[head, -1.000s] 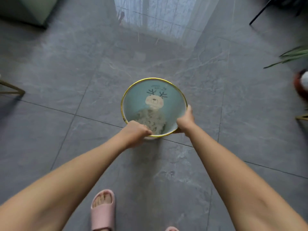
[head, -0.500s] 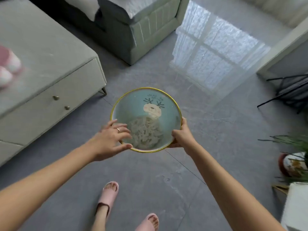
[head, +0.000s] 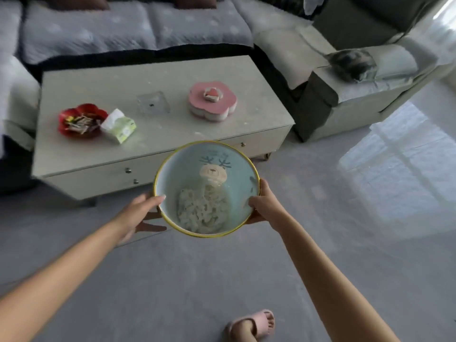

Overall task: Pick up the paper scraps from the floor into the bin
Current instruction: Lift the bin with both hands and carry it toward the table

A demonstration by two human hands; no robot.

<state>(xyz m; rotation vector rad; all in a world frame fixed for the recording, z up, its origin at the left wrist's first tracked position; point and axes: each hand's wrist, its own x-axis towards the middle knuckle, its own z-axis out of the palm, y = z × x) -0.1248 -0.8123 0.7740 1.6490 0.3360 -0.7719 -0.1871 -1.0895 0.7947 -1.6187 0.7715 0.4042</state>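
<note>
I hold a round teal bin (head: 176, 180) with a gold rim and a reindeer picture inside, up off the grey floor at the centre of the view. A heap of pale paper scraps (head: 202, 211) lies in its bottom. My left hand (head: 139, 214) clasps the bin's left side, thumb along the rim and fingers underneath. My right hand (head: 262, 203) grips the right rim with its thumb inside. No loose scraps show on the visible floor.
A low pale coffee table (head: 222, 67) stands just beyond the bin, carrying a red dish (head: 78, 120), a tissue pack (head: 120, 125), a glass tray (head: 153, 102) and a pink flower box (head: 212, 99). Sofas (head: 350, 70) wrap behind and right. My slippered foot (head: 251, 325) is below.
The bin has come up off the floor in both hands. My view swung from bare tiles to the coffee table and sofas. My left hand slid from the rim's top to the side.
</note>
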